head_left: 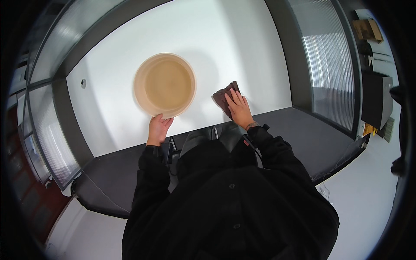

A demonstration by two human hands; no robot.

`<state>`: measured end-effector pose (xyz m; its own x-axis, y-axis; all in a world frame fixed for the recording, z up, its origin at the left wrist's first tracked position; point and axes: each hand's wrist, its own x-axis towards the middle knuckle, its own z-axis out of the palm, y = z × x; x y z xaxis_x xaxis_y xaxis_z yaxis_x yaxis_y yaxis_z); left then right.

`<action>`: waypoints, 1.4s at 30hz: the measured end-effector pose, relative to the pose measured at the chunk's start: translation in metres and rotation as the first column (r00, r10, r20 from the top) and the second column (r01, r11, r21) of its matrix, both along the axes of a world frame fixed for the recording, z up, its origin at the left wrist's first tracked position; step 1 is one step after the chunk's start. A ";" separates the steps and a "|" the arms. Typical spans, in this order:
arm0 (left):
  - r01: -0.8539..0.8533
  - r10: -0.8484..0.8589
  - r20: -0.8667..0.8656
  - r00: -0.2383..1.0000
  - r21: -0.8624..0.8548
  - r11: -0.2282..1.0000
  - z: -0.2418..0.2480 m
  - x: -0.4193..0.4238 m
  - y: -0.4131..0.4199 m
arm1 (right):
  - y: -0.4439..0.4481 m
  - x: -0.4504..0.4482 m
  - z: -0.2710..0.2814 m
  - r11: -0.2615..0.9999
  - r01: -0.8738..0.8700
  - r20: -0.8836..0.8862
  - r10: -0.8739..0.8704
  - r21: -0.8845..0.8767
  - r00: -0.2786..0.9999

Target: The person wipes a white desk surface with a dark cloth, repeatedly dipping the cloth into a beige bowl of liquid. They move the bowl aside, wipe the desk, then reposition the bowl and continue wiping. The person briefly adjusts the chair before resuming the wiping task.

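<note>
A round beige basin [139, 85] stands on the white tabletop [113, 130], left of the middle. Whether it holds clear water, I cannot tell. My left hand [158, 129] grips its near rim, the thumb at the edge and the fingers against the outer wall. To the right of the basin lies a crumpled dark brown cloth [222, 97]. Over it my right hand [240, 110] rests with its fingers stretched out, holding the cloth against the tabletop near the front edge. Part of the cloth is hidden under that hand.
A black-rimmed grommet [83, 83] is set into the tabletop at the left. Ribbed translucent partitions [331, 74] in dark frames flank the table. Thin cables [104, 193] trail over the dark floor platform [312, 130]. A cardboard box [367, 30] sits beyond the right partition.
</note>
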<state>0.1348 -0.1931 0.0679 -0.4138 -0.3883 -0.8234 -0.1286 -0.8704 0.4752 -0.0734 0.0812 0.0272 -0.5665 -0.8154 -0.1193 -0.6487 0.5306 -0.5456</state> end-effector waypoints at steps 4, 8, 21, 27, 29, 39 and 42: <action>-0.017 0.019 0.098 0.995 -0.026 1.000 0.000 -0.003 0.001 | 0.031 -0.021 -0.008 0.993 0.095 -0.071 -0.090 0.064 0.993; -0.024 0.030 0.135 0.990 -0.047 0.999 0.002 -0.006 0.002 | 0.076 -0.067 -0.016 0.960 0.263 -0.188 -0.241 0.099 0.952; 0.021 -0.024 0.061 0.998 0.038 0.999 0.001 -0.003 -0.006 | 0.101 -0.094 -0.034 0.902 0.425 -0.163 -0.432 -0.076 0.887; 0.040 -0.041 0.012 0.999 0.036 0.999 0.004 -0.006 -0.007 | 0.010 -0.003 -0.021 0.990 0.115 -0.113 -0.123 -0.076 0.986; 0.063 -0.063 -0.006 0.998 0.032 0.998 0.007 -0.005 -0.007 | -0.022 0.026 -0.014 1.000 -0.023 -0.098 0.022 -0.015 0.995; 0.033 -0.033 0.039 0.999 -0.006 0.999 0.006 0.006 -0.019 | -0.042 0.034 0.004 0.945 -0.328 0.027 0.328 0.012 0.944; 0.013 -0.015 0.062 0.998 0.023 1.000 0.003 0.010 -0.028 | -0.004 0.006 0.000 0.981 -0.190 0.030 0.189 0.040 0.982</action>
